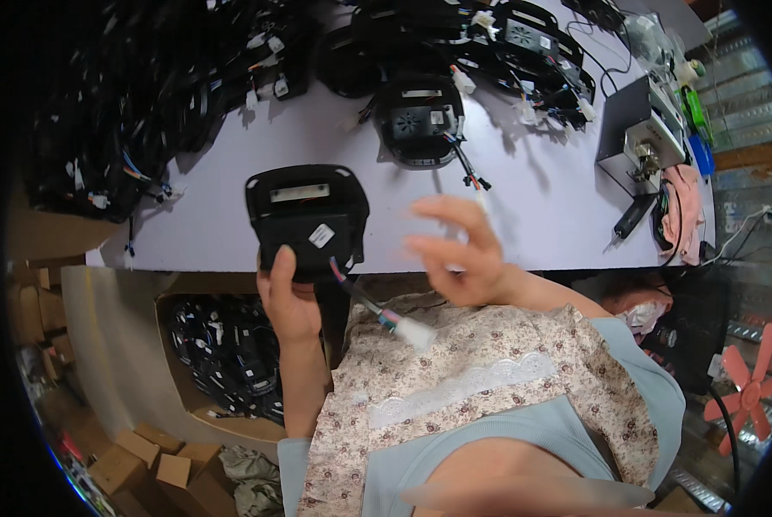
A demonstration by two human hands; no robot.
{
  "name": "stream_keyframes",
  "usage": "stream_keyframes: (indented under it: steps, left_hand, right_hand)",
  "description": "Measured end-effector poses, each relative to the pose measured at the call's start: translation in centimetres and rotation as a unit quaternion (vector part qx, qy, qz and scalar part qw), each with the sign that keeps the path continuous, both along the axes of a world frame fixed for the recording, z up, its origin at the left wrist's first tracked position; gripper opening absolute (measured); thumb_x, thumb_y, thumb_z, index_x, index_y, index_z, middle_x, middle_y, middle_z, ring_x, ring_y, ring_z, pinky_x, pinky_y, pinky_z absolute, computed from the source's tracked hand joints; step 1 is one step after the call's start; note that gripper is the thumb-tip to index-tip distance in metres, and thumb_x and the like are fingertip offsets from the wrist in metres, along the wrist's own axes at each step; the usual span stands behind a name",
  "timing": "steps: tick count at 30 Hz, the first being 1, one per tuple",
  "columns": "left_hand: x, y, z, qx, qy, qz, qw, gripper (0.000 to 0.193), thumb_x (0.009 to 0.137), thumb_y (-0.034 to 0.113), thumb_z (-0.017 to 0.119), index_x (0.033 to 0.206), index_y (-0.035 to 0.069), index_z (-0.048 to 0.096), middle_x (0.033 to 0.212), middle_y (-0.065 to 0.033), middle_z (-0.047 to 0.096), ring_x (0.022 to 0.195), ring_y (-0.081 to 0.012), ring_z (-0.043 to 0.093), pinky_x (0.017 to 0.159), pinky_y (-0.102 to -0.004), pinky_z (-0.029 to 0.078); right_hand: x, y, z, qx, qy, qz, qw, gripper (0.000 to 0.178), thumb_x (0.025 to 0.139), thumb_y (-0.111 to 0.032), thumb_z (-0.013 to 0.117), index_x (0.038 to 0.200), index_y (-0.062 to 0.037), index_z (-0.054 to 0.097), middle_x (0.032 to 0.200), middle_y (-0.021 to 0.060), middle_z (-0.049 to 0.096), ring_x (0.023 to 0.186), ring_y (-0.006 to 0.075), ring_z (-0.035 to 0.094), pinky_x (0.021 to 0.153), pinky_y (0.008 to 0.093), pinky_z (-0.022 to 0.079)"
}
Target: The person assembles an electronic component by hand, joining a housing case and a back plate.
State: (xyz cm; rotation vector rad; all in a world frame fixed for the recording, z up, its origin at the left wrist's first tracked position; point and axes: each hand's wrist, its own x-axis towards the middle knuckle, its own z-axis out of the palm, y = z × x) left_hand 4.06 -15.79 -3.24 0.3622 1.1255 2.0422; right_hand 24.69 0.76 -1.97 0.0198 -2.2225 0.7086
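The right hand [459, 254] was blurred, so whether its fingers pinched anything could not be told. The left hand [288, 297] covered the lower edge of the black housing [306, 215], and its fingers were hidden behind it. The white plug [413, 332] was soft with blur. At eleven o'clock the heap of black cables [136, 95] ran into the dark rim, uncountable. The box of cables [226, 353] at seven o'clock was partly hidden by the forearm.
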Motion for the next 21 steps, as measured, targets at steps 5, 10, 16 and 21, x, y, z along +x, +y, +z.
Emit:
stream_keyframes:
  steps: [5, 10, 16, 21]
  left_hand:
    - [4.1, 1.8, 2.1, 0.063, 0.041, -0.045, 0.996, 0.055, 0.095, 0.006, 0.066, 0.145, 0.0, 0.044, 0.129, -0.0133, 0.063, 0.114, -0.0223, 0.065, 0.099, -0.0382, 0.054]
    - [9.9, 7.9, 5.0, 0.087, 0.096, -0.202, 0.971, 0.055, 0.095, 0.002, 0.069, 0.143, -0.002, 0.042, 0.128, -0.0096, 0.062, 0.113, -0.0174, 0.062, 0.099, -0.0313, 0.05]
    - [9.6, 10.0, 5.8, -0.07, 0.355, -0.319, 0.876, 0.054, 0.092, 0.011, 0.075, 0.137, 0.0, 0.048, 0.117, -0.0132, 0.067, 0.103, -0.018, 0.067, 0.088, -0.0321, 0.055]
    - [7.6, 9.2, 5.1, -0.137, 0.394, -0.294, 0.86, 0.04, 0.094, 0.005, 0.07, 0.131, 0.002, 0.056, 0.113, -0.0098, 0.069, 0.1, -0.014, 0.066, 0.087, -0.0283, 0.052]
  right_hand:
    - [2.8, 0.5, 3.2, -0.463, 0.05, 0.054, 0.883, 0.083, 0.092, -0.029, 0.076, 0.157, -0.0078, 0.029, 0.141, 0.0175, 0.053, 0.124, 0.0268, 0.056, 0.108, 0.0421, 0.042]
    - [4.9, -0.7, 4.0, -0.498, 0.141, -0.066, 0.853, 0.069, 0.091, 0.004, 0.071, 0.147, -0.0048, 0.03, 0.132, 0.0134, 0.055, 0.127, 0.0207, 0.054, 0.104, 0.0357, 0.048]
    - [13.4, 4.1, 1.0, -0.641, 0.029, -0.185, 0.745, 0.061, 0.098, -0.015, 0.07, 0.148, -0.0076, 0.036, 0.115, 0.0082, 0.066, 0.091, 0.0111, 0.064, 0.068, 0.0251, 0.05]
    - [14.6, 7.9, -1.7, -0.608, -0.041, -0.246, 0.754, 0.072, 0.089, -0.019, 0.081, 0.145, -0.0002, 0.041, 0.115, 0.0115, 0.064, 0.097, 0.0149, 0.064, 0.082, 0.0282, 0.053]
